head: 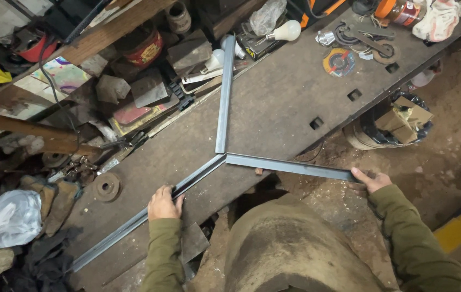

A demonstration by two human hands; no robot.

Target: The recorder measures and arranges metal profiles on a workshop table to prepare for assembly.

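So there are three long grey steel angle bars laid out on a dark, scuffed metal workbench [274,108], and their ends meet near the middle of the frame like a lopsided Y. The left hand [164,203], coming out of an olive-green sleeve, sits at about 7 o'clock from that meeting point, fingers curled together over the edge of the lower-left steel bar [133,221], which runs down toward 8 o'clock along the bench. The right hand [372,179] is out at roughly 4 o'clock from the joint, fingers closed around the far tip of the right-hand steel bar [290,166]; that tip hangs past the bench edge, above the dirt floor. The third upright steel bar [225,92] heads toward 12 o'clock with no hand on it. Around the bench: a white light bulb [284,31] up top, an orange and grey grinding disc [338,61] toward 1 o'clock, a rusty round flange [106,186] just left of the left hand, and a crumpled white plastic bag [8,217] way off at 9 o'clock. A bucket lined with black plastic [390,127] and holding wooden offcuts stands on the floor at 3 o'clock.
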